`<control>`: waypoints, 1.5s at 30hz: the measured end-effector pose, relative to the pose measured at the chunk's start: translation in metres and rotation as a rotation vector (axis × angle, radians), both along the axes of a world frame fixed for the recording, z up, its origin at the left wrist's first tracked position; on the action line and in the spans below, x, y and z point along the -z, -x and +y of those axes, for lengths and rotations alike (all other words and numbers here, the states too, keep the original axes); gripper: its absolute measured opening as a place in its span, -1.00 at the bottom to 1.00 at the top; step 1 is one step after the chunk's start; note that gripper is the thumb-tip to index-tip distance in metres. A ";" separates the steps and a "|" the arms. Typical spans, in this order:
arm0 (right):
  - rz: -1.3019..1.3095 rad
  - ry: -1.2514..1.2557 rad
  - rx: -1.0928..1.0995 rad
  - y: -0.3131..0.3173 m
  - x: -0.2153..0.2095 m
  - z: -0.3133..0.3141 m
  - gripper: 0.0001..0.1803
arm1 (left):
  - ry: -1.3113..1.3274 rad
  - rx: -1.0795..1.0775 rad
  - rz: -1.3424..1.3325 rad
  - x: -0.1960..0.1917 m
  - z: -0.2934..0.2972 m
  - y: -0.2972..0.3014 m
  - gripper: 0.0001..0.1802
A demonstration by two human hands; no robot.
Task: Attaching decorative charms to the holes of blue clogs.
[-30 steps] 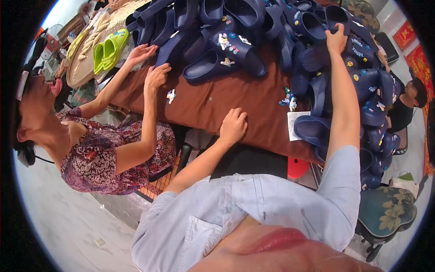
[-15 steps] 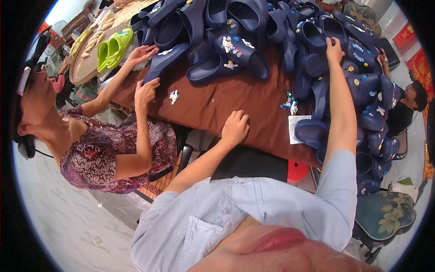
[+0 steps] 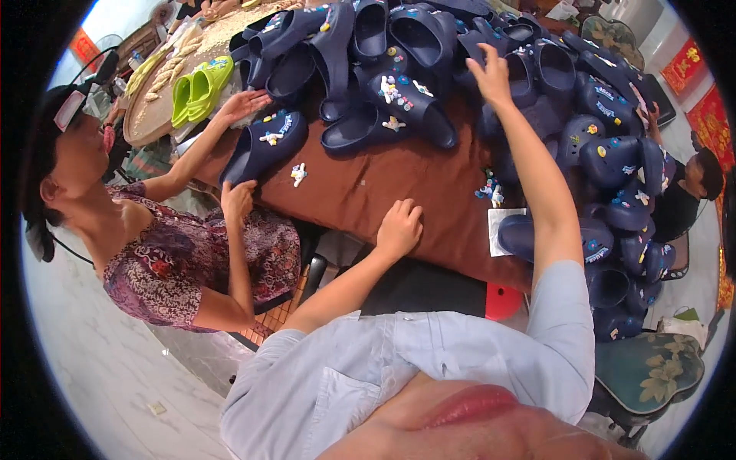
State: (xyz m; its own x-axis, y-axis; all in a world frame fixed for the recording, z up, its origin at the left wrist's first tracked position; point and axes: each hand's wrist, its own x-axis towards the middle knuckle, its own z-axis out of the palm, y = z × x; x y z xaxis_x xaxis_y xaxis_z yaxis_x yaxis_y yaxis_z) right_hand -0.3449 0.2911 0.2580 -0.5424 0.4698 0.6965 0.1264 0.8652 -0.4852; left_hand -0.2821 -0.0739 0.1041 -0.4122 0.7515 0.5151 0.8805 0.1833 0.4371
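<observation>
Left hand (image 3: pixel 399 228) rests on near edge of brown table (image 3: pixel 360 192), fingers curled loosely together, holding nothing. Just right of it, white square paper sheet (image 3: pixel 502 230) lies flat at the table edge, small charm pieces (image 3: pixel 491 192) beside it. Right hand (image 3: pixel 491 75) reaches far over, fingers spread apart, touching the navy clog pile (image 3: pixel 429 54); cannot tell if it grips one. A co-worker's hands (image 3: pixel 244 107) hold a single navy clog (image 3: pixel 264 146) with charms, left side. Further left, green slippers (image 3: pixel 199 88) on round tray (image 3: pixel 149 115). Red rectangular wall signs (image 3: pixel 701 84) far right.
</observation>
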 end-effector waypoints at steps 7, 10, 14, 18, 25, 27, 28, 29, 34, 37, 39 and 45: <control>-0.090 0.256 -0.070 0.071 0.003 -0.044 -0.25 | 0.020 0.018 -0.041 -0.004 -0.002 0.001 -0.68; 0.000 0.715 -0.096 0.077 0.000 -0.047 -0.28 | -0.037 0.030 -0.124 -0.008 0.002 0.010 -0.70; 0.301 0.868 0.016 0.067 0.005 -0.046 -0.28 | -0.437 -0.164 -0.243 -0.038 0.028 0.060 -0.72; 0.523 1.021 -0.110 0.030 0.024 -0.056 -0.29 | -0.496 -0.268 0.057 -0.097 0.072 0.137 -0.64; 0.689 1.155 -0.370 -0.068 0.030 -0.106 -0.24 | -0.078 -0.520 0.451 -0.157 0.163 0.221 -0.50; 0.676 1.129 -0.411 -0.096 0.029 -0.123 -0.22 | 0.072 -0.510 0.453 -0.154 0.178 0.235 -0.63; 0.666 1.104 -0.403 -0.108 0.031 -0.131 -0.22 | 0.103 -0.540 0.466 -0.150 0.184 0.240 -0.67; 0.686 1.127 -0.362 -0.120 0.033 -0.140 -0.26 | 0.104 -0.556 0.447 -0.146 0.187 0.244 -0.73; 0.690 1.113 -0.353 -0.169 0.050 -0.178 -0.25 | 0.116 -0.524 0.505 -0.136 0.196 0.259 -0.80; 0.720 1.233 -0.341 -0.190 0.066 -0.205 -0.27 | 0.120 -0.474 0.467 -0.141 0.196 0.263 -0.83; 0.701 1.311 -0.293 -0.205 0.075 -0.220 -0.27 | 0.029 -0.483 0.585 -0.151 0.193 0.265 -0.89; 0.654 1.424 -0.263 -0.244 0.094 -0.256 -0.26 | -0.095 -0.396 0.684 -0.199 0.170 0.244 -0.90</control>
State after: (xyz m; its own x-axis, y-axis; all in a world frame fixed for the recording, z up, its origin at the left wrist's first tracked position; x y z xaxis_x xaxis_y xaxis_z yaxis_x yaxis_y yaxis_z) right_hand -0.1008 0.0352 0.1640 -0.5064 0.8589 -0.0761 -0.4937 -0.3612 -0.7911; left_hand -0.5264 0.0964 0.3035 -0.2091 0.5550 0.8052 0.8363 0.5282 -0.1469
